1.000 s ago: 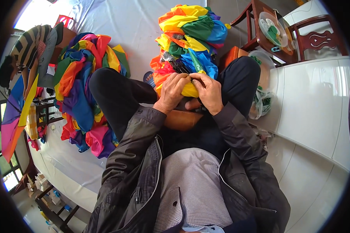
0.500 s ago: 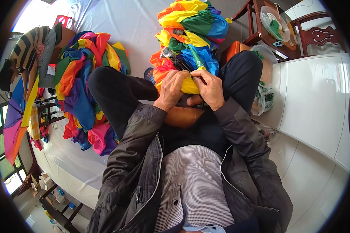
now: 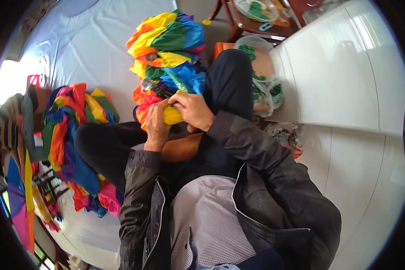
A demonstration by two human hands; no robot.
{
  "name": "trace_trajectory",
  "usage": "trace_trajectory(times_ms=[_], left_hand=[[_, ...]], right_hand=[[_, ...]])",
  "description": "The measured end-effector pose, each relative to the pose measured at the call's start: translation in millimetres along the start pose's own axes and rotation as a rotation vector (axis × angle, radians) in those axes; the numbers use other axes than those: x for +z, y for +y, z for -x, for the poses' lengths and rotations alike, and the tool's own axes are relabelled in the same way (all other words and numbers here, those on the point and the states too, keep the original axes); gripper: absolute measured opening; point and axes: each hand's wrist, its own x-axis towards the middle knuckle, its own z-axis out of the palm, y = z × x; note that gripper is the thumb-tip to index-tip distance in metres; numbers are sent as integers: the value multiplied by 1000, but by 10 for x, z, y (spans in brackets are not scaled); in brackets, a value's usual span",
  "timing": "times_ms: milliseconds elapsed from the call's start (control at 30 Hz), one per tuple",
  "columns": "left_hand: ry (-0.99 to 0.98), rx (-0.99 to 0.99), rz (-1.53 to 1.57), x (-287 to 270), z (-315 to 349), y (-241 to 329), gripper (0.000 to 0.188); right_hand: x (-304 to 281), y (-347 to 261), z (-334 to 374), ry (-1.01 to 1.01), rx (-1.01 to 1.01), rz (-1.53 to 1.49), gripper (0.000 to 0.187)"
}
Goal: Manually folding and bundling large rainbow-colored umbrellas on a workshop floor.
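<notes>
1. A rainbow-coloured fabric bundle (image 3: 173, 58) lies in front of the person, beside the right knee (image 3: 233, 67).
2. Both hands are nearly closed on its near, yellow end: the left hand (image 3: 157, 123) curls around it, the right hand (image 3: 192, 110) pinches it.
3. Dark rods (image 3: 163, 92) show just beyond.
4. Left, another multicoloured fabric pile (image 3: 69, 146); right, a clear tub (image 3: 264, 45) and plastic bag (image 3: 271, 99).

Brightly lit, daylight-like | burnt out to a white patch (image 3: 9, 81) at far left | streaked with glare on glossy white surface (image 3: 319, 85), right | near-black in trousers (image 3: 233, 81) | slightly soft over left hand (image 3: 156, 123) and right hand (image 3: 192, 110) | fisheye-bent, stretched leftward, black-rimmed
</notes>
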Motion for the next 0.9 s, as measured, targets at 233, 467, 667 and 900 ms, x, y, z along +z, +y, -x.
trace_trajectory(times_ms=[233, 467, 667, 900], left_hand=[[-57, -79, -99, 62, 3, -39, 42], [-28, -87, -241, 94, 102, -219, 50], [-88, -157, -235, 36, 124, -258, 53], [-93, -218, -260, 26, 146, -259, 49]], right_hand=[[-6, 87, 41, 150, -107, 20, 11], [-653, -200, 36, 360, -162, 34, 17], [-1641, 153, 280, 722, 7, 220, 17], [-2165, 1037, 1006, 734, 360, 362, 18]])
